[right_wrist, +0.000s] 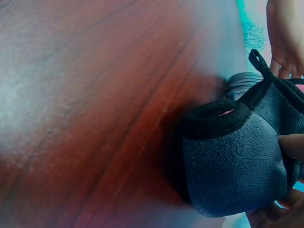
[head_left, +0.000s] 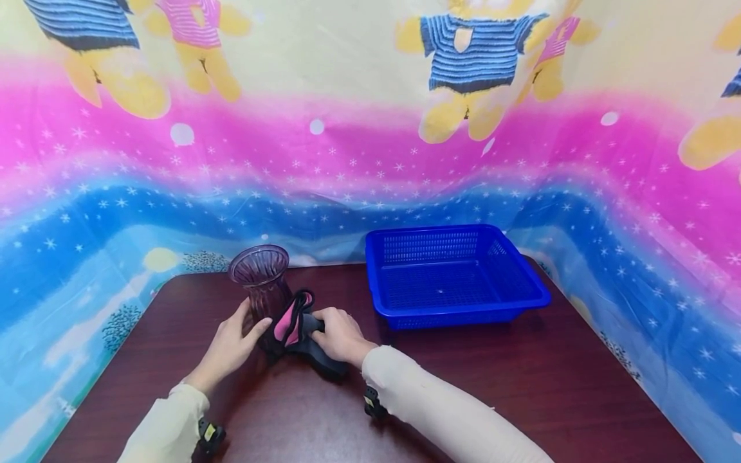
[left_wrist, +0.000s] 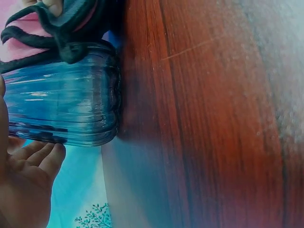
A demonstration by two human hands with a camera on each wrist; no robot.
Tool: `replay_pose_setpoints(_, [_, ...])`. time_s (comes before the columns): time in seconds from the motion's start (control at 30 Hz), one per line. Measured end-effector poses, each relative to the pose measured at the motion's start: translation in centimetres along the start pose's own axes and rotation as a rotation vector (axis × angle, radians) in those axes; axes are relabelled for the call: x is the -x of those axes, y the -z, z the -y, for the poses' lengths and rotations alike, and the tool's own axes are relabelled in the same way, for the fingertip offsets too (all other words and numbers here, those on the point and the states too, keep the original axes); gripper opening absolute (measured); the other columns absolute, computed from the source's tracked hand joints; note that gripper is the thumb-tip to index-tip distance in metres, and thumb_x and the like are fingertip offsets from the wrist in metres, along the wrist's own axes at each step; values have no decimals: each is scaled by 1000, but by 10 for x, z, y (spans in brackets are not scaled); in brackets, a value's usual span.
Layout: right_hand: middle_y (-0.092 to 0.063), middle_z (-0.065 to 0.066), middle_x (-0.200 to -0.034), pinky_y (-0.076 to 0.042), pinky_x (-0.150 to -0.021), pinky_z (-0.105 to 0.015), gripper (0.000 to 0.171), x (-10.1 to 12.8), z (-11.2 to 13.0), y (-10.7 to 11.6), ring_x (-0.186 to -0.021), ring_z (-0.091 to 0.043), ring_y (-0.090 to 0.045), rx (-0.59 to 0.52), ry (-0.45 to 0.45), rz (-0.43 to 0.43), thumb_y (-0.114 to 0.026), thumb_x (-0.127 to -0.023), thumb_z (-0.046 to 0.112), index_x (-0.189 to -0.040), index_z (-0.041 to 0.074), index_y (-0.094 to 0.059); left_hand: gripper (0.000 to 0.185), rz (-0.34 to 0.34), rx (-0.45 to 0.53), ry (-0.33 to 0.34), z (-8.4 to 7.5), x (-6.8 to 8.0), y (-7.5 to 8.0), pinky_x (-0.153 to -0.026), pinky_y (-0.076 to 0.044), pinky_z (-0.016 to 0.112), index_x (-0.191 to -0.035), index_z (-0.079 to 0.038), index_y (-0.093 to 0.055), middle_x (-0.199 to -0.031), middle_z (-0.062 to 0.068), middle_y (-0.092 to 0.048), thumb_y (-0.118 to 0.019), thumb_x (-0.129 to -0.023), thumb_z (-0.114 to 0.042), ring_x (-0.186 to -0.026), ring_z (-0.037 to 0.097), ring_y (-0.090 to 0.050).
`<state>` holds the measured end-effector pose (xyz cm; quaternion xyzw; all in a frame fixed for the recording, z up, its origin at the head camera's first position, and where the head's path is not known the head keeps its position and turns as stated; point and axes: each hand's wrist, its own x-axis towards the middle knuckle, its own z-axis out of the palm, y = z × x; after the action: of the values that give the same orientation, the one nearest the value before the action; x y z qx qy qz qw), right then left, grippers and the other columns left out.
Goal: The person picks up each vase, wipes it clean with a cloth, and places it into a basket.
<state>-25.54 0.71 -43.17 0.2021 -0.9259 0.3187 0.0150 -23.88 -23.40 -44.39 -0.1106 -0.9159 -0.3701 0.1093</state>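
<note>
Fleece, dark grey with pink lining: your right hand (head_left: 340, 335) grips this slipper (head_left: 301, 334) while your left hand (head_left: 231, 347) cups the ribbed purple glass vase (head_left: 262, 283), fingers relaxed.

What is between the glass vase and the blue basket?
In the head view, the dark slipper with pink lining, gripped by the right hand, sits just right of the vase. Beyond it, bare brown table runs to the basket.

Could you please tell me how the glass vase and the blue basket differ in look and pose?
The vase is tall, ribbed, purple-tinted glass; the basket is low, wide, opaque blue mesh plastic. The left hand touches the vase; nothing touches the basket. Both stand upright on the table, and the basket is empty.
</note>
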Motion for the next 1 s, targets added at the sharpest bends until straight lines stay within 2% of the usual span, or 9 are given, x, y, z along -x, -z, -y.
replay_pose_setpoints(0.2, [-73,6,-87,-46,-64,-24,10,3,-4,-5,-73,-7,-58,39,-20,18,-74,-89,19,-98,24,-77,73,1,8,-4,0,0,-1,-103,-49,57,-155,10,-25,-142,38,-50,-57,-104,-32,-128,49,-57])
replay_pose_setpoints(0.47, [-72,6,-87,-46,-64,-25,9,5,-10,-10,-73,-8,-57,32,-34,33,-74,-90,19,-98,23,-77,72,3,21,-4,2,-2,-2,-103,-49,57,-155,7,-26,-143,38,-50,-57,-104,-32,-128,49,-57])
replay_pose_setpoints(0.77, [-71,6,-87,-45,-62,-25,11,5,-11,-12,-71,-9,-56,22,-49,30,-74,-90,18,-100,23,-77,69,-12,-35,-47,3,-1,-5,-101,-50,59,-154,6,-28,-144,35,-51,-55,-105,-34,-126,48,-59])
replay_pose_setpoints(1.0, [-72,5,-88,-46,-63,-26,12,6,-10,-13,-72,-8,-56,31,-35,22,-74,-90,19,-101,23,-77,78,-17,-30,0,-1,2,-3,-107,-44,61,-157,3,-18,-148,39,-44,-54,-104,-40,-133,50,-52])
